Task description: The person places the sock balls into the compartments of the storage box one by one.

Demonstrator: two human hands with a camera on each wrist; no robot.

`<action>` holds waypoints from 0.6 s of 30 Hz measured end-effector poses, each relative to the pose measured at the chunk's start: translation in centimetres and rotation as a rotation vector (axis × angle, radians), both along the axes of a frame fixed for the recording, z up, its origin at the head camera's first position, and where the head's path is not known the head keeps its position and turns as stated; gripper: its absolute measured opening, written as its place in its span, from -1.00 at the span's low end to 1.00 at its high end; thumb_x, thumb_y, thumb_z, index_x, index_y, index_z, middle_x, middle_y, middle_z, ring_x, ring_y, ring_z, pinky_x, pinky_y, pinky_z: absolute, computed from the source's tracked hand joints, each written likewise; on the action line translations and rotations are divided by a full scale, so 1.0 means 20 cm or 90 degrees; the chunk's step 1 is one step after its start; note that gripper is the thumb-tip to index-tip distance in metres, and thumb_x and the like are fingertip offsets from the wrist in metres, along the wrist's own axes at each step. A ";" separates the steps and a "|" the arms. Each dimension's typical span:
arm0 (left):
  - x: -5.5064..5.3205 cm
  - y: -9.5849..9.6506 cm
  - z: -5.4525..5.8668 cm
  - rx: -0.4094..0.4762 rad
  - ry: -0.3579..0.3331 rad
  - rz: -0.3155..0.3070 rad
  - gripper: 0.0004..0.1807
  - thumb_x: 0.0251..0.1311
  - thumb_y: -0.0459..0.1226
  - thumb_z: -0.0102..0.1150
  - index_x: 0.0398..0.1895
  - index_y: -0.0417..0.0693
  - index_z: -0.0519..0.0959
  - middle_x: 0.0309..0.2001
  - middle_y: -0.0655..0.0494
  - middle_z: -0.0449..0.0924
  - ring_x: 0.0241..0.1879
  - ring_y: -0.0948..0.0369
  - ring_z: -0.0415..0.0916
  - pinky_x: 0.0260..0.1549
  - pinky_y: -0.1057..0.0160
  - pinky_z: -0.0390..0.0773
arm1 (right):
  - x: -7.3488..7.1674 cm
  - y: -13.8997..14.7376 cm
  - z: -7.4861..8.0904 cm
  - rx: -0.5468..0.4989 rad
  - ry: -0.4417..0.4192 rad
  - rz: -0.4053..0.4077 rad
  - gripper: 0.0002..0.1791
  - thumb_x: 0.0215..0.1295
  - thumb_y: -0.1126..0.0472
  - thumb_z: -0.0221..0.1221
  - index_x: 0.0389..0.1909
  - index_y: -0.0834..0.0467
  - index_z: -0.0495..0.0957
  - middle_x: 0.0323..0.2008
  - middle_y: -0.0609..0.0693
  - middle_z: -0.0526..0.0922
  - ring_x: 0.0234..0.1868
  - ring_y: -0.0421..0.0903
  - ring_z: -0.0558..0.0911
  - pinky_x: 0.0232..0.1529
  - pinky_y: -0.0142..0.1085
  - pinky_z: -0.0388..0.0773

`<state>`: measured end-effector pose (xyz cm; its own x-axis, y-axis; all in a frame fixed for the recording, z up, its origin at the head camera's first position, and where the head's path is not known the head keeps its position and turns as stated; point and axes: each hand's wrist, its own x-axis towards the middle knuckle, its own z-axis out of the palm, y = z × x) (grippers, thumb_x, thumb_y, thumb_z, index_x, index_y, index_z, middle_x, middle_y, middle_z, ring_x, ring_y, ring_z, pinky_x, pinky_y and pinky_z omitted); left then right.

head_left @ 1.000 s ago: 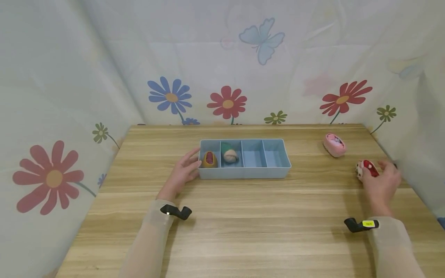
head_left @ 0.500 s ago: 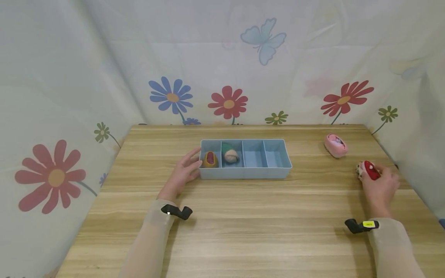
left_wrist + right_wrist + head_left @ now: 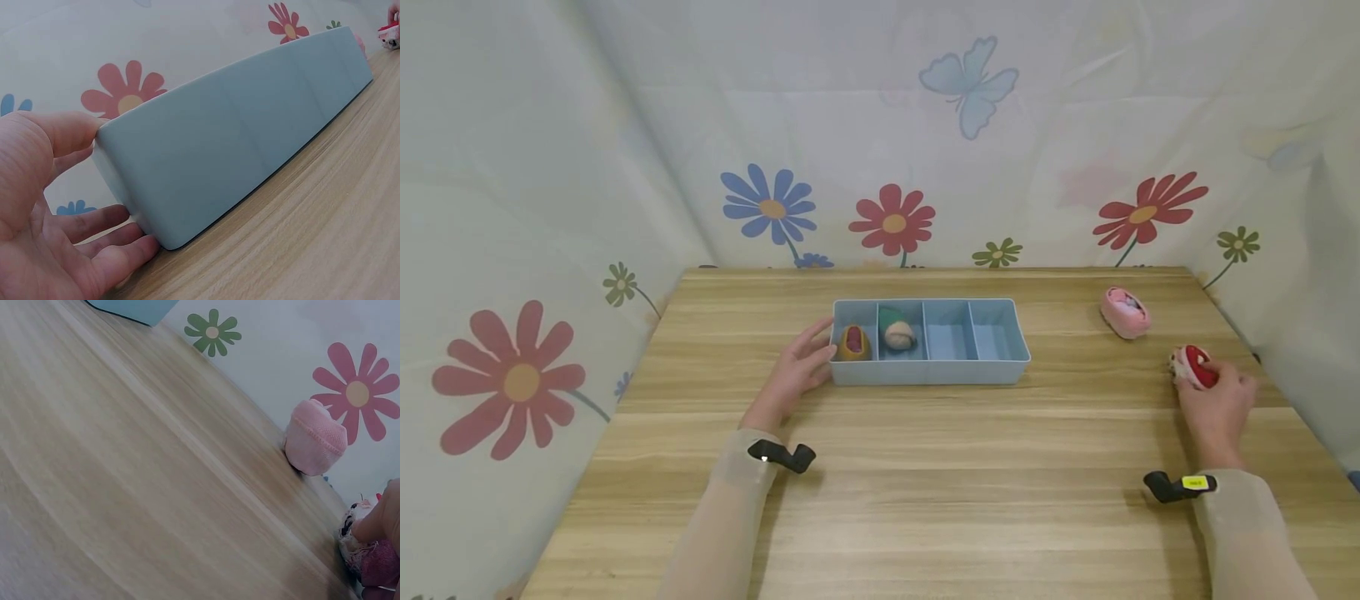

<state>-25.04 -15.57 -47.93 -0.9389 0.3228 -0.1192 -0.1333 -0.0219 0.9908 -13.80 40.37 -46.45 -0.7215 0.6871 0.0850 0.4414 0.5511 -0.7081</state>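
Note:
My right hand (image 3: 1217,408) pinches a rolled-up pair of socks, red and white with dark spots (image 3: 1195,367), at the table's right side. In the right wrist view, my thumb and fingers partly cover those socks (image 3: 355,550). Farther back and to the left lies a pink rolled pair of socks (image 3: 1125,313). My left hand (image 3: 793,371) rests against the left end of a pale blue divided box (image 3: 928,373), fingers fairly straight. In the box's leftmost compartment sits a mustard roll with a dark red inside (image 3: 853,344); the second compartment holds a green and beige roll (image 3: 898,333).
The box's two right compartments show bare floors. A wooden table (image 3: 955,483) carries everything. Behind it and along both sides hangs a floral curtain (image 3: 820,108). A black wrist camera (image 3: 1176,487) is strapped at the right sleeve, another (image 3: 781,457) at the left.
My right fingers have drawn in around the red and white socks, which turned slightly. That hand shifted a little to the left. The left hand and box stay in place.

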 end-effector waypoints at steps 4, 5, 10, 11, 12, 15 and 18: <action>0.00 0.00 0.00 -0.003 -0.003 0.002 -0.36 0.20 -0.06 0.16 0.36 0.32 0.22 0.35 -0.05 0.12 0.29 0.01 0.16 0.12 0.02 0.35 | 0.00 0.00 -0.01 -0.005 0.007 -0.002 -0.44 0.22 0.25 0.11 0.21 0.42 0.27 0.21 0.38 0.09 0.21 0.26 0.14 0.23 0.05 0.18; 0.00 0.00 0.00 -0.001 -0.003 0.001 -0.36 0.20 -0.06 0.16 0.36 0.32 0.22 0.36 -0.05 0.12 0.29 0.01 0.16 0.12 0.03 0.35 | 0.00 0.00 -0.01 -0.006 0.010 -0.004 -0.44 0.22 0.25 0.11 0.20 0.41 0.28 0.20 0.37 0.10 0.21 0.25 0.14 0.23 0.05 0.19; 0.00 0.00 0.00 0.015 -0.010 0.008 -0.36 0.19 -0.09 0.19 0.35 0.32 0.24 0.34 -0.04 0.14 0.27 0.03 0.20 0.09 0.09 0.40 | 0.00 0.00 -0.01 -0.015 0.002 -0.011 -0.42 0.24 0.22 0.11 0.23 0.40 0.26 0.23 0.35 0.07 0.24 0.25 0.14 0.25 0.03 0.19; 0.00 0.00 0.00 0.017 -0.008 0.007 -0.36 0.19 -0.09 0.18 0.35 0.31 0.23 0.34 -0.05 0.13 0.27 0.02 0.20 0.09 0.09 0.40 | 0.00 -0.01 -0.01 -0.017 0.000 -0.013 -0.41 0.24 0.21 0.11 0.24 0.39 0.25 0.24 0.34 0.07 0.24 0.24 0.13 0.26 0.03 0.18; 0.01 0.00 0.00 0.018 -0.010 0.009 -0.36 0.19 -0.09 0.19 0.35 0.31 0.24 0.34 -0.05 0.14 0.26 0.02 0.20 0.08 0.10 0.41 | 0.00 -0.01 0.00 -0.018 -0.002 -0.013 -0.41 0.24 0.21 0.11 0.25 0.39 0.24 0.25 0.34 0.07 0.25 0.25 0.13 0.26 0.04 0.18; 0.01 0.00 0.01 0.016 -0.008 0.009 -0.36 0.20 -0.08 0.18 0.35 0.30 0.23 0.34 -0.06 0.13 0.27 0.02 0.19 0.08 0.08 0.40 | 0.00 -0.02 0.02 -0.021 -0.007 -0.012 -0.38 0.25 0.17 0.11 0.27 0.37 0.23 0.26 0.33 0.06 0.26 0.24 0.13 0.27 0.03 0.17; 0.01 0.00 0.01 0.012 -0.012 0.013 -0.36 0.18 -0.07 0.19 0.35 0.31 0.24 0.34 -0.06 0.13 0.27 0.02 0.19 0.09 0.07 0.39 | -0.02 -0.03 0.04 -0.025 -0.003 -0.011 -0.37 0.25 0.15 0.12 0.28 0.34 0.23 0.26 0.31 0.07 0.26 0.22 0.12 0.27 0.02 0.18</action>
<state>-24.93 -15.48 -47.78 -0.9428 0.3065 -0.1308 -0.1512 -0.0436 0.9875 -14.17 39.80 -45.71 -0.7101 0.7020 0.0539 0.4543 0.5153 -0.7267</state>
